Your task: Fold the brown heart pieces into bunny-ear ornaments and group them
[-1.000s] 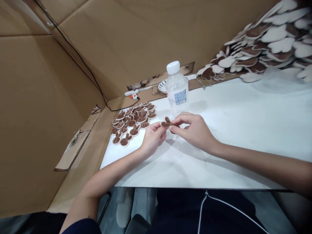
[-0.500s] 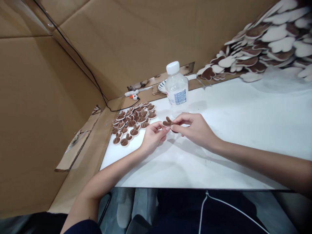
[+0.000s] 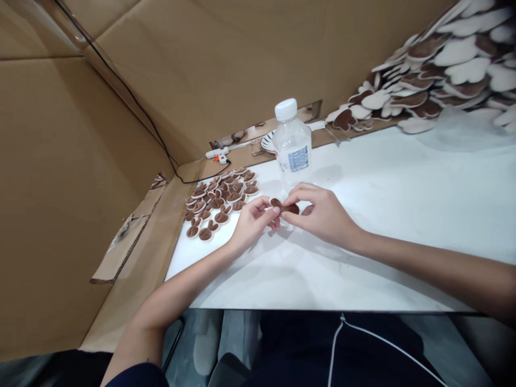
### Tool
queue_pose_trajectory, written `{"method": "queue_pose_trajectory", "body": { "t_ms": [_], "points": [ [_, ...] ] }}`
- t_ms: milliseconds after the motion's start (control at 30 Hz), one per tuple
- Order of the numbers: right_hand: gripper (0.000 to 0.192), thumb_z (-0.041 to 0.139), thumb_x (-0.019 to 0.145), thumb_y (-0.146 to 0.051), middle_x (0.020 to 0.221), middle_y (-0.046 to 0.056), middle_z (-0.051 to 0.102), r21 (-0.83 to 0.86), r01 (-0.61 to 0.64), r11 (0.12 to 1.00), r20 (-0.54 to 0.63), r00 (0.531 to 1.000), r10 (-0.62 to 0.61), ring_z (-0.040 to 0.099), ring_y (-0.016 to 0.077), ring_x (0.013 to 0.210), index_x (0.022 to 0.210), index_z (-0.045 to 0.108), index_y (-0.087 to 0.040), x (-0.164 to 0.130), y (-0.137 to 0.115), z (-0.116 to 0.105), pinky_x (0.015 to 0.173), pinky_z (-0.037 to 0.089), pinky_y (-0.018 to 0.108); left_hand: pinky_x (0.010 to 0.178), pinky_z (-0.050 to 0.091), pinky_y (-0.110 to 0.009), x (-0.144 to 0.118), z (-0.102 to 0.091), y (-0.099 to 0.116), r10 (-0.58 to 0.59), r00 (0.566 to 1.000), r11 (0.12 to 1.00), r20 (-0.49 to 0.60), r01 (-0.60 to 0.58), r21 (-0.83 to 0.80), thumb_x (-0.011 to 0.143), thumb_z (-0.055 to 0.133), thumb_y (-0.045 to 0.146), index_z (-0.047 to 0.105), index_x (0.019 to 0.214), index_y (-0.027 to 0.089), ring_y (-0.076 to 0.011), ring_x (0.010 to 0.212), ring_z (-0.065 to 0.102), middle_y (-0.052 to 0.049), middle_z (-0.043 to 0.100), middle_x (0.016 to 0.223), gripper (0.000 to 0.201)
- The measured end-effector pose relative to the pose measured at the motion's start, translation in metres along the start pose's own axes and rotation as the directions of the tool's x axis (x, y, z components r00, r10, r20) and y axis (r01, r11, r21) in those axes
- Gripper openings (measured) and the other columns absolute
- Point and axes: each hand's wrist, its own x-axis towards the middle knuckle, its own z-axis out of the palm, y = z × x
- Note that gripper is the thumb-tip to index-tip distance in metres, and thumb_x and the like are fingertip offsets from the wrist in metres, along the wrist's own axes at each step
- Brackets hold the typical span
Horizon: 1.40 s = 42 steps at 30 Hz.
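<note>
Between my two hands, just above the white table, is a brown fabric piece (image 3: pixel 291 208) with rounded ends. My left hand (image 3: pixel 255 220) pinches its left end between thumb and fingers. On the other side, my right hand (image 3: pixel 316 210) grips it with thumb and index finger, and part of the piece is hidden behind the fingers. To the left of my left hand lies a spread of brown bunny-head-shaped pieces (image 3: pixel 217 201) with pale edges, some overlapping.
Beyond my hands stands a clear bottle (image 3: pixel 292 145) with a white cap. A white glue gun (image 3: pixel 220 155) with a black cord lies by the cardboard wall (image 3: pixel 226 70). Brown and white fabric pieces (image 3: pixel 459 75) are heaped at the back right, near crumpled clear plastic (image 3: pixel 455 131).
The piece in my hands has been turned or folded: two upright ear-like lobes showed before, and now it looks flatter and longer. Both hands have stayed nearly in place.
</note>
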Motion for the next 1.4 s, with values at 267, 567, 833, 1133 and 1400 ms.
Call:
{"method": "queue_pose_trajectory", "body": {
  "t_ms": [267, 567, 833, 1133, 1400],
  "points": [
    [0.015, 0.068, 0.068, -0.017, 0.090, 0.005, 0.061, 0.063, -0.042, 0.997, 0.040, 0.998, 0.039, 0.061, 0.0167, 0.079, 0.083, 0.068, -0.016, 0.004, 0.006, -0.006, 0.069, 0.050, 0.029, 0.055, 0.051, -0.022, 0.002, -0.005, -0.007, 0.045, 0.998, 0.996, 0.035, -0.042, -0.074, 0.077, 0.069, 0.034, 0.060, 0.087, 0.012, -0.0094, 0.059, 0.058, -0.001, 0.059, 0.071, 0.025],
    [0.019, 0.068, 0.070, -0.021, 0.090, 0.005, 0.065, 0.156, -0.194, 0.968, 0.126, 0.976, 0.175, 0.062, 0.0171, 0.077, 0.088, 0.065, -0.015, 0.002, 0.005, -0.006, 0.059, 0.051, 0.025, 0.059, 0.051, -0.022, 0.004, 0.001, -0.001, -0.021, 1.000, 1.000, 0.020, 0.021, -0.011, 0.075, 0.069, 0.033, 0.061, 0.083, 0.012, -0.0090, 0.061, 0.056, 0.000, 0.058, 0.069, 0.024],
    [0.035, 0.050, 0.085, -0.023, 0.088, 0.004, 0.063, 0.187, -0.270, 0.944, 0.247, 0.943, 0.221, 0.062, 0.0136, 0.061, 0.119, 0.056, -0.019, 0.014, 0.017, -0.009, 0.045, 0.049, 0.023, 0.057, 0.045, -0.021, 0.009, 0.000, 0.000, -0.054, 0.998, 0.999, -0.019, 0.054, 0.003, 0.075, 0.059, 0.024, 0.061, 0.082, 0.014, -0.0087, 0.059, 0.055, 0.001, 0.060, 0.069, 0.013],
    [0.022, 0.040, 0.091, -0.027, 0.068, -0.001, 0.062, -0.080, -0.075, 0.994, 0.314, 0.944, 0.097, 0.055, 0.0087, 0.044, 0.087, 0.059, -0.018, 0.038, 0.026, -0.005, 0.043, 0.038, 0.019, 0.046, 0.036, -0.018, 0.027, -0.007, -0.002, 0.004, 0.997, 0.998, -0.073, 0.000, 0.055, 0.070, 0.054, 0.018, 0.062, 0.075, 0.015, -0.0062, 0.048, 0.044, 0.003, 0.055, 0.060, 0.010],
    [0.022, 0.044, 0.083, -0.013, 0.064, 0.006, 0.065, -0.501, 0.271, 0.822, 0.296, 0.946, -0.131, 0.057, 0.0158, 0.059, 0.075, 0.065, -0.014, 0.039, 0.027, 0.002, 0.055, 0.032, 0.025, 0.045, 0.032, -0.019, 0.030, -0.014, -0.016, 0.047, 0.998, 0.990, -0.033, -0.042, 0.136, 0.069, 0.054, 0.015, 0.066, 0.071, 0.015, -0.0066, 0.046, 0.045, 0.002, 0.058, 0.058, 0.012]
  ]
}}
